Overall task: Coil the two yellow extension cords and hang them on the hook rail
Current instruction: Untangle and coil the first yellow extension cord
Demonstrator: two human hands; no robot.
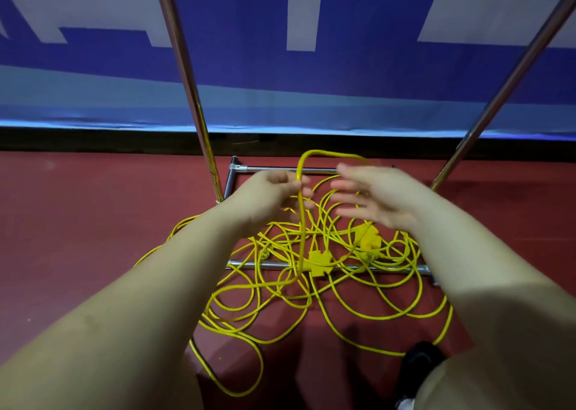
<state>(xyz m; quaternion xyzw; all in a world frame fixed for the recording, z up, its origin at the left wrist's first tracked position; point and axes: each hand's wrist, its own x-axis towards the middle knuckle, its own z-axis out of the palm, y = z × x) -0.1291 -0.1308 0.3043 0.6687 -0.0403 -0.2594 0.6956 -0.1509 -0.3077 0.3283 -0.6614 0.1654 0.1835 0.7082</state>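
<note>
A person's left hand point(277, 191) pinches a raised loop of thin yellow extension cord point(300, 222) above the dark red floor point(78, 222), between the slanting chrome uprights of a metal rack point(199, 113). The rest of the cord lies in a loose tangle over the rack's lower bar, yellow plug blocks point(318, 261) among the strands. The right hand point(371, 197), fingers spread and holding nothing, hovers beside the loop. Even coils will likely depend on drawing slack free of the tangle before each new turn is laid into the left hand.
</note>
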